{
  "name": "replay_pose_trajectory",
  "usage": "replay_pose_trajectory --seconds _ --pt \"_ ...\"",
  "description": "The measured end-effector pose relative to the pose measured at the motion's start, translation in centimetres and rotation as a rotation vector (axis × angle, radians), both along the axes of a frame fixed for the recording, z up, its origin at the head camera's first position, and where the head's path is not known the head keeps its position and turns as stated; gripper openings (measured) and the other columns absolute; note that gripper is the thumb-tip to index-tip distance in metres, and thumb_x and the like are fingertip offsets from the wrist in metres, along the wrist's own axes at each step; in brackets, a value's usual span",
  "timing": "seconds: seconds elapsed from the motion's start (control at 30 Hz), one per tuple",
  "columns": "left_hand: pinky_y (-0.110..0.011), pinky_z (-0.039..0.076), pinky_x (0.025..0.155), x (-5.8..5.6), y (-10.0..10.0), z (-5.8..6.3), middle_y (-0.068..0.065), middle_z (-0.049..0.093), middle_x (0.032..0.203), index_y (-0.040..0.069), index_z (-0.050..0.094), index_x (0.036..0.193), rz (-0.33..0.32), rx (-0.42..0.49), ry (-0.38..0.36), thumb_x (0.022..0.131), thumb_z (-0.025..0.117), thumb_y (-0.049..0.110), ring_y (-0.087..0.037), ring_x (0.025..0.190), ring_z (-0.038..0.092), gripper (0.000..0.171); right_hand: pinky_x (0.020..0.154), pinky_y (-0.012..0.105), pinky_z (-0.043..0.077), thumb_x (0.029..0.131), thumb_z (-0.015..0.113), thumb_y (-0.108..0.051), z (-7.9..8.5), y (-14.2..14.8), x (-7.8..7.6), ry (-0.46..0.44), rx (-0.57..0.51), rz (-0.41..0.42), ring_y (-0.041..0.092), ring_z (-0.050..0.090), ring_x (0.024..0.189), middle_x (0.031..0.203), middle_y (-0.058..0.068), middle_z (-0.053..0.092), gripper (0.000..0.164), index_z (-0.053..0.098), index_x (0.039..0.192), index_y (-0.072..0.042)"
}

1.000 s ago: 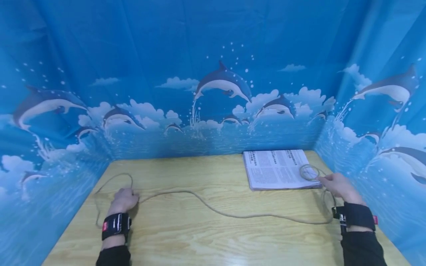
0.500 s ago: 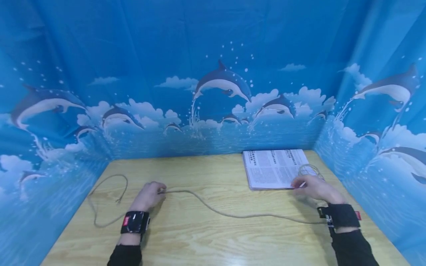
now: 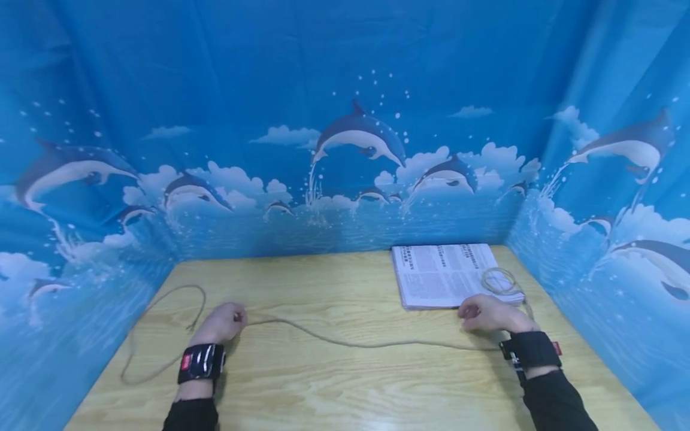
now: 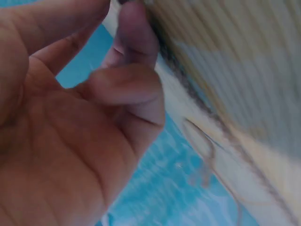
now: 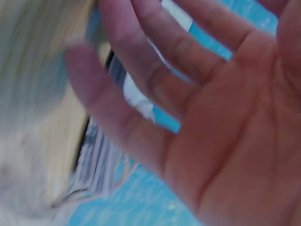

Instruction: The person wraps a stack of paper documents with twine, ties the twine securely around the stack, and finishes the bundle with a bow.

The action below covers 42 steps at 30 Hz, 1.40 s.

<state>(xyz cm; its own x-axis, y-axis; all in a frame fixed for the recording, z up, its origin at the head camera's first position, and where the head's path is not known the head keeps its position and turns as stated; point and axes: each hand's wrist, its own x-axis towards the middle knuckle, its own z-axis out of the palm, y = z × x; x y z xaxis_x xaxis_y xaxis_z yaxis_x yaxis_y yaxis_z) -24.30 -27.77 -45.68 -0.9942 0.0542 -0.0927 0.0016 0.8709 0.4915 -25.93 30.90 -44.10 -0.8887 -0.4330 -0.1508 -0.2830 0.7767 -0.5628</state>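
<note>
A thin beige rope [image 3: 356,345] runs across the wooden table between my two hands. My left hand [image 3: 221,323] pinches it near the left side; in the left wrist view the rope [image 4: 228,132] leads up to the fingertips. Beyond this hand, a loose end curves over the table's left part. My right hand [image 3: 487,313], holding nothing, hovers at the front edge of a stack of newspapers [image 3: 431,281], its fingers relaxed and apart in the right wrist view. Several rounds of the rope's other end lie coiled on the stack's right corner.
The table [image 3: 323,395] has a pale wood grain. Blue curtains [image 3: 242,90] printed with dolphins stand along its back and both sides, and the newspaper stack sits at the back right against them.
My right hand has let go of the rope coil and moved left and nearer to me. My left hand went right, took the rope, then drew back slightly left and nearer with it.
</note>
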Motion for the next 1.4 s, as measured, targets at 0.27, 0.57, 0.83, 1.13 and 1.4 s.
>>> replay_pose_trajectory --seconds 0.27,0.57,0.83,1.13,1.4 --pt "-0.031 0.041 0.064 0.8 -3.2 0.0 -0.006 0.055 0.076 0.002 0.064 0.079 0.055 0.052 -0.048 0.082 0.061 -0.001 -0.02 0.075 0.052 0.006 0.052 0.029 0.039 0.097 0.059 -0.024 -0.1 4.3 1.2 -0.154 -0.005 -0.305 0.013 0.041 0.056 0.065 -0.001 0.046 0.028 0.062 0.081 0.0" --pt "-0.037 0.047 0.072 1.3 -5.0 0.6 -0.014 0.061 0.091 -0.003 0.065 0.091 0.114 0.076 -0.071 0.086 0.065 0.006 -0.027 0.086 0.057 0.01 0.049 0.03 0.037 0.102 0.045 -0.036 -0.1 8.7 1.6 -0.195 0.006 -0.501 0.01 0.036 0.049 0.057 -0.004 0.04 0.042 0.054 0.071 -0.009" --pt "-0.032 0.045 0.067 1.3 -5.2 1.0 -0.012 0.061 0.089 -0.001 0.066 0.092 0.111 0.058 -0.054 0.085 0.066 0.007 -0.025 0.083 0.056 0.01 0.051 0.031 0.04 0.101 0.041 -0.051 0.8 9.7 1.8 -0.26 -0.004 -0.548 0.011 0.039 0.048 0.056 -0.006 0.037 0.05 0.048 0.067 -0.014" --pt "-0.032 0.045 0.062 0.4 -0.3 0.8 -0.009 0.063 0.091 0.005 0.067 0.095 -0.005 0.084 -0.078 0.079 0.071 0.003 -0.021 0.078 0.056 0.017 0.066 0.035 0.049 0.101 0.049 -0.041 2.9 5.6 0.9 0.002 0.061 -0.348 0.026 0.062 0.082 0.103 0.023 0.064 0.056 0.059 0.123 0.01" --pt "-0.034 0.047 0.064 -0.5 6.4 0.3 -0.004 0.066 0.085 0.011 0.069 0.087 -0.158 -0.037 0.025 0.086 0.072 0.015 -0.016 0.074 0.056 0.005 0.089 0.056 0.048 0.098 0.057 -0.031 1.5 1.0 -1.0 0.13 0.098 -0.284 0.05 0.057 0.108 0.116 0.034 0.062 0.049 0.061 0.117 0.014"
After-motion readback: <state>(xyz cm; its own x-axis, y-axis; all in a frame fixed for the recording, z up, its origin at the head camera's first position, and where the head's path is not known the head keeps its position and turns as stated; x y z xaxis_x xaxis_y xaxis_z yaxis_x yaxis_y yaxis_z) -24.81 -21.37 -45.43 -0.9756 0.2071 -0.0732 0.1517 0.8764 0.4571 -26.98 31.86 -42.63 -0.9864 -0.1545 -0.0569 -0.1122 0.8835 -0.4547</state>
